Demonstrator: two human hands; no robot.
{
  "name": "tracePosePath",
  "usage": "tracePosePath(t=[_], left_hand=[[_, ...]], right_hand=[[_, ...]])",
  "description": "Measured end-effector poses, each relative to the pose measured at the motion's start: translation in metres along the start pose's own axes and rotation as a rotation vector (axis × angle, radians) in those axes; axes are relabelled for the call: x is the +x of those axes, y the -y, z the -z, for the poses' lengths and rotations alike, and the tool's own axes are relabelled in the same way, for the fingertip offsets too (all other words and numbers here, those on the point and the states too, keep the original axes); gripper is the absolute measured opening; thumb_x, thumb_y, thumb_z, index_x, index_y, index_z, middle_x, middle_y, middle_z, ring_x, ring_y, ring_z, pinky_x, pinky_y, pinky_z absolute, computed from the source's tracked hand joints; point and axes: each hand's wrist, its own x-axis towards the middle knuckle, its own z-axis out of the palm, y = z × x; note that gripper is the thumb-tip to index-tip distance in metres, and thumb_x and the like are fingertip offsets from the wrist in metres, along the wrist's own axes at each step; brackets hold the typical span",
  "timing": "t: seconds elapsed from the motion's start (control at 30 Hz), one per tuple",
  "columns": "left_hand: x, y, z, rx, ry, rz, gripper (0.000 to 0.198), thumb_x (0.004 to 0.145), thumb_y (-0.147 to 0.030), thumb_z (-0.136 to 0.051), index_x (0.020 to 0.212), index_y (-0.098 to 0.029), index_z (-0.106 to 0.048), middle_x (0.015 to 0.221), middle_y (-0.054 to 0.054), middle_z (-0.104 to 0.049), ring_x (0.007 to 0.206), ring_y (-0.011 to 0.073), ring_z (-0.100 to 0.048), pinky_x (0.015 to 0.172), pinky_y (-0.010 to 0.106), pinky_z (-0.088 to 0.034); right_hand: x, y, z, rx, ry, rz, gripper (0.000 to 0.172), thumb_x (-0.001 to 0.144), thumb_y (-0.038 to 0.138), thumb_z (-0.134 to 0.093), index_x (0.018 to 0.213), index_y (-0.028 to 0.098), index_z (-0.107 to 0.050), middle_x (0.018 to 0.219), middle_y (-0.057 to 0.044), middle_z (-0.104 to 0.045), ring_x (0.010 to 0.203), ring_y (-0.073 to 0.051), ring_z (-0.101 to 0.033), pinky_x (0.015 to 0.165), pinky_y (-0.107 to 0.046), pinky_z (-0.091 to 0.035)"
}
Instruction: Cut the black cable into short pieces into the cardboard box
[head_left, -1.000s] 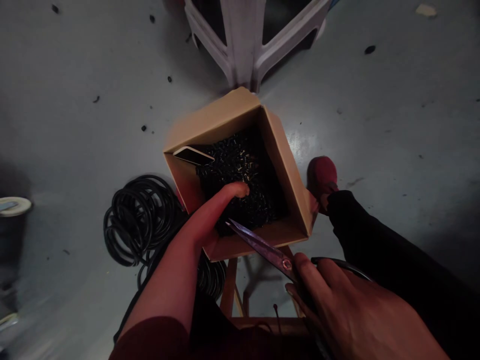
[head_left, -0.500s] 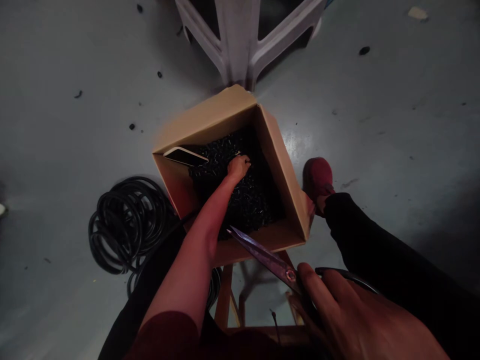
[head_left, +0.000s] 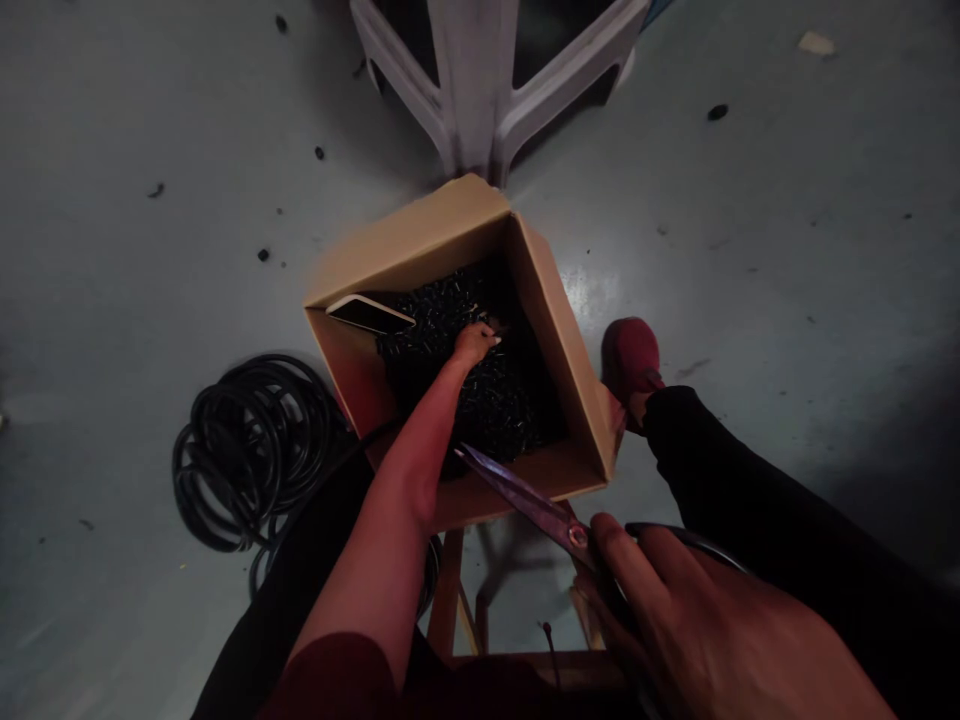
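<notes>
My left hand (head_left: 475, 343) reaches down into a cardboard box (head_left: 566, 350), its fingers curled inward at the heap of small black cut pieces (head_left: 495, 400). What those fingers hold, if anything, is too small and dark to make out. My right hand (head_left: 697, 610) is wrapped round the black handles of a pair of scissors (head_left: 525, 497). The scissors' blades point up and left over the near edge of the box, nearly closed. A phone (head_left: 371, 314) with a dark screen leans in the box's left corner.
Coils of black hose or cable (head_left: 251, 450) lie on the floor left of the box, one strand running towards it. A grey plastic stool (head_left: 472, 90) stands beyond the box. Wooden legs (head_left: 448, 595) are below it. A red shoe (head_left: 631, 355) is at right.
My left hand has moved slightly down and towards me within the box, its fingers still curled. The scissors in my right hand have hardly moved.
</notes>
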Motion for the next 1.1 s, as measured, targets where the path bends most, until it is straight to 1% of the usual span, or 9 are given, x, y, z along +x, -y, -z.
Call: tracePosePath(t=[0.13,0.27,0.4,0.6,0.7,0.77,0.87,0.97,1.1], left_hand=[[-0.033,-0.023,0.028,-0.148,0.029,0.042,0.011,0.067,-0.017,-0.07,0.072,-0.015,-0.061,0.066,0.0,-0.059,0.06,0.0115,-0.051,0.06,0.024,-0.041],[-0.073,-0.07,0.057,-0.323,0.04,-0.004,0.018,0.075,-0.025,-0.065,0.088,-0.013,-0.062,0.074,0.003,-0.063,0.049,0.0057,-0.043,0.046,0.019,-0.031],[-0.124,-0.128,0.088,-0.459,0.006,-0.109,0.024,0.082,-0.029,-0.059,0.1,-0.013,-0.062,0.077,0.002,-0.061,0.049,0.0029,-0.041,0.044,0.016,-0.029],[-0.236,-0.199,0.121,-0.729,0.004,-0.257,0.025,0.075,-0.019,-0.066,0.1,-0.015,-0.066,0.082,0.003,-0.065,0.049,0.0024,-0.043,0.041,0.016,-0.027],[-0.282,-0.212,0.121,-0.75,-0.062,-0.331,0.026,0.071,-0.016,-0.068,0.097,-0.015,-0.066,0.08,0.002,-0.065,0.047,0.002,-0.042,0.04,0.015,-0.026],[-0.299,-0.213,0.118,-0.778,-0.112,-0.361,0.02,0.069,-0.015,-0.069,0.088,-0.014,-0.065,0.075,0.0,-0.063,0.046,0.0018,-0.043,0.04,0.015,-0.027],[-0.308,-0.212,0.117,-0.844,-0.155,-0.358,0.017,0.067,-0.016,-0.07,0.082,-0.012,-0.064,0.072,0.0,-0.061,0.047,0.0013,-0.043,0.04,0.014,-0.028],[-0.31,-0.213,0.121,-0.907,-0.141,-0.355,0.018,0.066,-0.017,-0.071,0.083,-0.013,-0.065,0.075,0.0,-0.062,0.047,0.001,-0.043,0.04,0.014,-0.028],[-0.316,-0.212,0.128,-0.95,-0.125,-0.391,0.019,0.065,-0.016,-0.072,0.083,-0.014,-0.065,0.065,-0.003,-0.055,0.049,0.0019,-0.045,0.041,0.014,-0.029]], right_hand=[[0.014,0.008,0.015,-0.116,-0.03,-0.004,0.023,0.09,0.031,-0.042,0.102,0.019,-0.058,0.065,-0.003,-0.055,0.043,-0.012,-0.048,0.04,-0.025,-0.018],[0.025,0.016,0.033,-0.128,-0.023,-0.118,0.023,0.092,0.038,-0.044,0.099,0.019,-0.056,0.07,-0.004,-0.06,0.048,-0.016,-0.056,0.042,-0.027,-0.014],[0.028,0.009,0.053,0.058,-0.097,-0.209,0.034,0.093,0.049,-0.037,0.102,0.021,-0.053,0.085,-0.007,-0.066,0.062,-0.021,-0.062,0.046,-0.026,-0.025],[0.03,0.0,0.072,0.494,-0.297,-0.168,0.047,0.089,0.056,-0.04,0.119,0.021,-0.05,0.096,-0.009,-0.067,0.085,-0.027,-0.062,0.064,-0.032,-0.042],[0.033,0.009,0.072,0.644,-0.363,-0.064,0.045,0.087,0.052,-0.046,0.118,0.02,-0.05,0.103,-0.009,-0.064,0.091,-0.026,-0.06,0.071,-0.034,-0.044],[0.035,0.017,0.07,0.687,-0.384,-0.025,0.044,0.085,0.049,-0.05,0.117,0.019,-0.051,0.107,-0.01,-0.062,0.095,-0.026,-0.059,0.075,-0.036,-0.044],[0.04,0.025,0.066,0.695,-0.398,0.003,0.047,0.082,0.05,-0.053,0.117,0.018,-0.049,0.109,-0.012,-0.06,0.099,-0.028,-0.056,0.08,-0.039,-0.044],[0.046,0.028,0.064,0.712,-0.407,0.005,0.051,0.08,0.053,-0.054,0.116,0.017,-0.049,0.109,-0.013,-0.059,0.098,-0.029,-0.056,0.08,-0.041,-0.044],[0.052,0.033,0.065,0.708,-0.407,-0.001,0.056,0.079,0.056,-0.055,0.117,0.017,-0.048,0.108,-0.013,-0.058,0.097,-0.029,-0.057,0.08,-0.041,-0.044]])
